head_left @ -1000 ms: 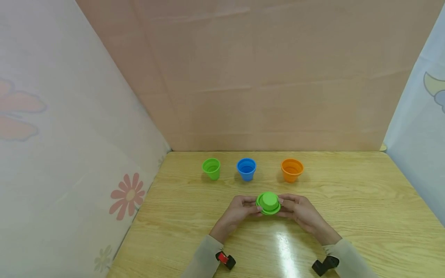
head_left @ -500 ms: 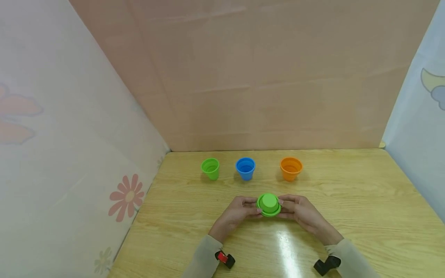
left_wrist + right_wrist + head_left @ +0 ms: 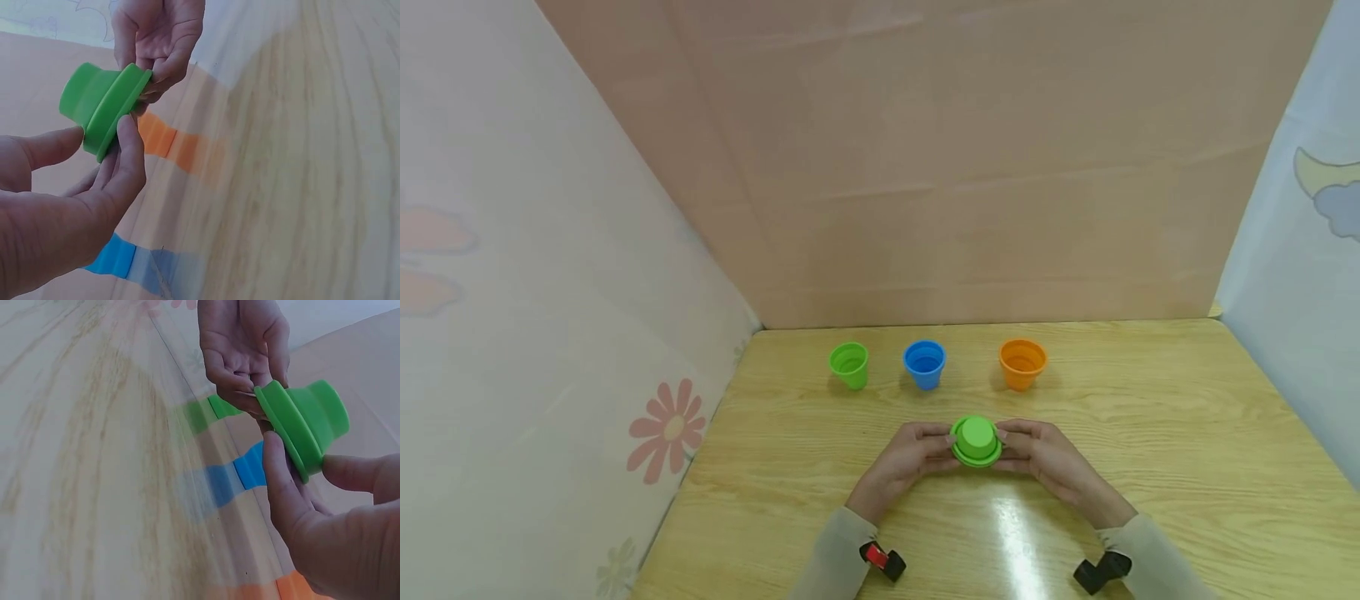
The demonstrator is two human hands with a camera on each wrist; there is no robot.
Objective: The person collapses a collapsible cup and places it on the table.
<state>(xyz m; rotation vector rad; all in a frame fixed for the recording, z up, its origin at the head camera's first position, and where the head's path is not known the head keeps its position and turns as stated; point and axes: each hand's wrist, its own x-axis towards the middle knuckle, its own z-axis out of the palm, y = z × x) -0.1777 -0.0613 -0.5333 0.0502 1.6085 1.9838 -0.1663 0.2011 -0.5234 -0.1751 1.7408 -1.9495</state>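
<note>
Between both hands, above the table, is a green collapsible cup [image 3: 977, 439], partly folded, its base facing up toward the head camera. My left hand [image 3: 904, 463] pinches the rim from the left, thumb on the outer wall and fingers under the rim. On the opposite side my right hand [image 3: 1054, 461] pinches the same rim in like manner. The left wrist view shows the green cup [image 3: 103, 106] tilted, with its narrow base sticking out past the wide rim. From the right wrist, the cup [image 3: 306, 422] appears with both hands on its rim.
Behind the hands stand three upright collapsible cups in a row: a green one [image 3: 849, 365] at left, a blue one [image 3: 924, 364] in the middle, an orange one [image 3: 1022, 363] at right. They rest on a wooden table [image 3: 1150, 417], with a brown backdrop [image 3: 970, 167] behind.
The left thumb has shifted a little up along the cup's rim. Both hands keep holding the cup at nearly the same place; the whole head view has drifted slightly.
</note>
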